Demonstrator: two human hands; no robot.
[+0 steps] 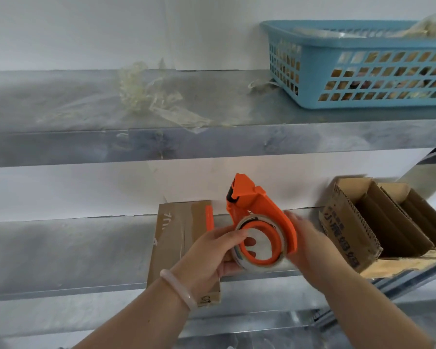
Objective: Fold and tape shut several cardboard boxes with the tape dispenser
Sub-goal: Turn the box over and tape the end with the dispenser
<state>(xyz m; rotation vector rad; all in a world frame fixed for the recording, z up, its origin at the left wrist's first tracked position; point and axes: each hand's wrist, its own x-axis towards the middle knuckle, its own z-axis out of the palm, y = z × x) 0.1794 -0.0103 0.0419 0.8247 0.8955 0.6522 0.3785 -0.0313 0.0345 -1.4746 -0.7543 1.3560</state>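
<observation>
Head view, facing 2 grey metal shelves against a white wall.

- Orange plastic tape dispenser (258, 205): held in the air in front of the lower metal shelf (61, 250), cutter end pointing up. It carries a roll of clear tape (259, 266).
- Left hand (212, 255): grips the roll from the left. The thumb lies over the rim and the fingertips (250, 241) are curled into the core, showing through the hole. A pale bangle (179, 288) sits on the wrist.
- Right hand (310, 248): against the right edge of the dispenser frame, motion-blurred. Cannot tell whether its fingers are spread or closed round the frame.
- Flat brown cardboard box (171, 238): lies on the lower shelf behind the left hand, its near end overhanging the edge.
- Open brown cardboard box with corrugated dividers (350, 235): at the right end of the same shelf.
- Upper metal shelf (61, 109): 1 light-blue plastic lattice basket (363, 69) at right, and crumpled clear tape scraps (141, 91) near the middle.
</observation>
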